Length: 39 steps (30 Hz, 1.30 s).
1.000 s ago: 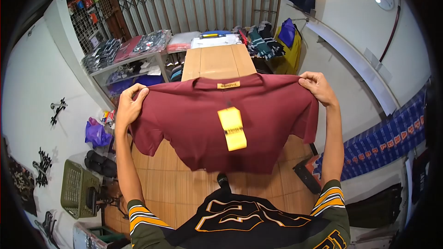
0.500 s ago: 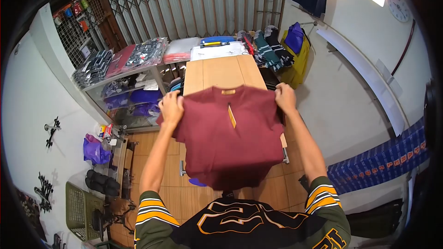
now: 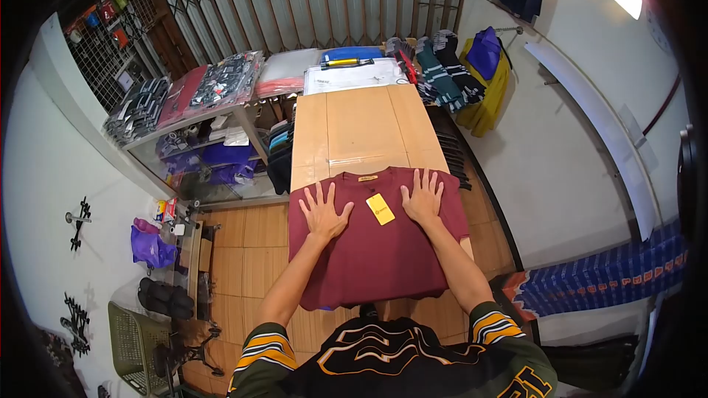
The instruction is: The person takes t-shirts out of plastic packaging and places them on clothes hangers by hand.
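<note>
- Maroon shirt (image 3: 376, 258) lies flat on the near end of the desk (image 3: 361, 125), collar toward the desk's far end. The hem hangs over the desk's near edge.
- Yellow tag (image 3: 380, 208) lies on the cloth just below the collar, on the desk's centre line.
- Left hand (image 3: 322, 215): palm down on the shirt to the left of the tag, fingers spread, gripping nothing.
- Right hand (image 3: 422, 200): the same to the right of the tag, flat and splayed, no cloth pinched.
- Step in hand, as I read it: pressing the shirt smooth against the desk.
- The next move likely calls for taking hold of a side edge or the hem. Both hands are flat now, so fingers would first have to close on cloth.
- The middle of the desk is bare wood.
- A white packet (image 3: 346, 74) and striped knitwear (image 3: 442, 66) lie at the desk's far end.
- A shelf of bagged garments (image 3: 214, 88) stands left of the desk.
</note>
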Each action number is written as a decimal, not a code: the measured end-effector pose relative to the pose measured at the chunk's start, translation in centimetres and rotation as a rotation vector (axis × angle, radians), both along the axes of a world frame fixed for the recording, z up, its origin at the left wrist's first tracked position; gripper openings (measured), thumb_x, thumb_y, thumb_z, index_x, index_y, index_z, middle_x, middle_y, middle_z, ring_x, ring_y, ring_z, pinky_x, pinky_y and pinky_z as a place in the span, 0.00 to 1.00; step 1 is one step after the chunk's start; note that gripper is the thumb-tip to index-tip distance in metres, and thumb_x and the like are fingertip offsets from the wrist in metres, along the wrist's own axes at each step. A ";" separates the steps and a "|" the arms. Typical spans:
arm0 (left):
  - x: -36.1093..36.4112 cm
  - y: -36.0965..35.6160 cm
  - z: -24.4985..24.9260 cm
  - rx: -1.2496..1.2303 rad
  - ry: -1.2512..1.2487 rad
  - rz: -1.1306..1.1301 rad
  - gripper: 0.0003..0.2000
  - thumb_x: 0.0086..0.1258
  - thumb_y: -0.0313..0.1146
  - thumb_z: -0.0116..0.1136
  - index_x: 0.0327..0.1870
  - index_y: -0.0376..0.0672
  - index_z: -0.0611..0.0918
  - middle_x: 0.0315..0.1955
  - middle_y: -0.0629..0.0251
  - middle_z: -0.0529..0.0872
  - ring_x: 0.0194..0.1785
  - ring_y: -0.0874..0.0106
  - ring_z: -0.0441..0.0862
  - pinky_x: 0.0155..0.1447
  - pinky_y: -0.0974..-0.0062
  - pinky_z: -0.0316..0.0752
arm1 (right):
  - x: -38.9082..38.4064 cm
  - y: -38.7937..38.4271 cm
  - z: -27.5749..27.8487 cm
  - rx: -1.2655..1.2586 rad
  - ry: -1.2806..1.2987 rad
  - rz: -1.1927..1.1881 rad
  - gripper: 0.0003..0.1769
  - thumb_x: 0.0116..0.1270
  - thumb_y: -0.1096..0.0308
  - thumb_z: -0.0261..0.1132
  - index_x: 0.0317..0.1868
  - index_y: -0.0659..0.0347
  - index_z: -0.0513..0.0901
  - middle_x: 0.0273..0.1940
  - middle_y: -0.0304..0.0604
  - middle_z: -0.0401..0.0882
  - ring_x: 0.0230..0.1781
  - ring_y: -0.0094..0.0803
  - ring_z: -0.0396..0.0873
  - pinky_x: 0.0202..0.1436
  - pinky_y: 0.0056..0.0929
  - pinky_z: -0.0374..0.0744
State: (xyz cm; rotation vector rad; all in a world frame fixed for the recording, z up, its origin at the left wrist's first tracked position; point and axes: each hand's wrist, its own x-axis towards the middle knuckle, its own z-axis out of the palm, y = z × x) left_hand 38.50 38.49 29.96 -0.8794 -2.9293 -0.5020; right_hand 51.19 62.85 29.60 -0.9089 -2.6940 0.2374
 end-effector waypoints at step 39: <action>13.2 -13.7 2.1 0.160 -0.031 0.369 0.35 0.73 0.52 0.57 0.73 0.37 0.67 0.69 0.37 0.66 0.71 0.42 0.64 0.71 0.41 0.57 | 21.5 -6.7 2.8 -0.088 0.027 -0.326 0.36 0.72 0.51 0.62 0.74 0.60 0.67 0.73 0.64 0.61 0.77 0.57 0.57 0.75 0.65 0.57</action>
